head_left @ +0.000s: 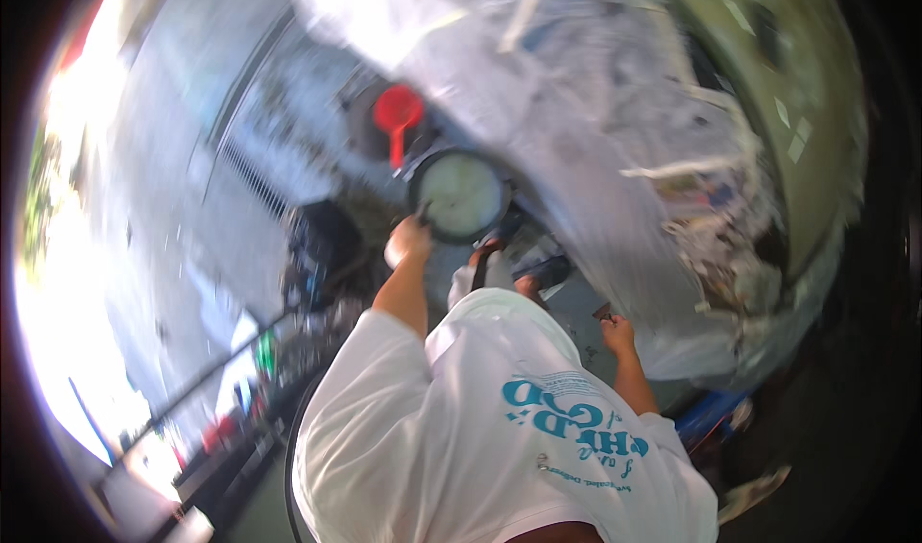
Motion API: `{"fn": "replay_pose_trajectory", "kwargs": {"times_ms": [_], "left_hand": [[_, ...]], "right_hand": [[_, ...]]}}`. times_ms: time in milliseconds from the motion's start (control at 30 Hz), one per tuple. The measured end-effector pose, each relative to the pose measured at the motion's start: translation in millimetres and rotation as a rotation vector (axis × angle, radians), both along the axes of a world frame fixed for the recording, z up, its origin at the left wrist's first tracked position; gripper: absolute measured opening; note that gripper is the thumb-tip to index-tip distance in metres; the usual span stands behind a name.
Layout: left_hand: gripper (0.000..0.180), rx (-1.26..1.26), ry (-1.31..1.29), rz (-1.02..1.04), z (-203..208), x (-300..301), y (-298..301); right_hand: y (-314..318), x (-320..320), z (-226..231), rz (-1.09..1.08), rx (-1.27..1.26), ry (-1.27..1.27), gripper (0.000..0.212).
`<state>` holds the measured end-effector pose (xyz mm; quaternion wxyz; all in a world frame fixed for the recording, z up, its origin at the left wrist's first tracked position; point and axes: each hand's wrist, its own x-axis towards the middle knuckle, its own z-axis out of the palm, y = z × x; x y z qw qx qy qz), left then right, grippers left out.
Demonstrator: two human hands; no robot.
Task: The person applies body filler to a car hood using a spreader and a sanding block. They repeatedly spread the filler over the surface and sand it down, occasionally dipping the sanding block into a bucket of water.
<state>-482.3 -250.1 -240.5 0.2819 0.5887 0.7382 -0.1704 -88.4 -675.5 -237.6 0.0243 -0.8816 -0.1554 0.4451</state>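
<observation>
My left hand (408, 243) is closed at the near left edge of a dark round bucket (419, 180) of cloudy, pale greenish liquid (461, 195). A short dark piece shows at its fingertips; blur hides whether it is a tool's handle or part of the bucket. Off to the right, my right hand (618, 333) pinches a small brown, flat-looking piece (602, 311), its kind unclear. Beyond the bucket, a red dipper (398, 109) rests over a dark round container (363, 120), handle pointing toward me.
Crumpled whitish sheeting (576, 168) spreads along the right, with torn, cluttered material (706, 217) on it. A black object (327, 241) stands left of my left hand. My foot (528, 286) is just below the bucket. Something blue (711, 418) lies at lower right.
</observation>
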Motion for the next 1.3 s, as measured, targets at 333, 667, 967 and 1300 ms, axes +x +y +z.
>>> {"fn": "replay_pose_trajectory", "kwargs": {"times_ms": [333,667,967,1300], "left_hand": [[0.079,0.106,-0.018,0.359,9.2,-5.0,101.0],[0.058,0.605,-1.02,0.044,159.9,243.2,192.4],[0.035,-0.159,-1.374,-0.681,523.5,489.9,133.6],[0.043,0.376,-1.612,-0.471,574.4,622.9,93.1]], "right_hand": [[5.5,-2.6,76.6,-0.343,0.177,-0.402,0.048],[-51.5,-55.1,29.0,-0.358,0.275,-0.247,0.045],[-48.7,-19.9,13.2,-0.478,0.3,-0.266,0.039],[-56.1,-9.1,-12.4,-0.524,0.347,-0.285,0.044]]}}
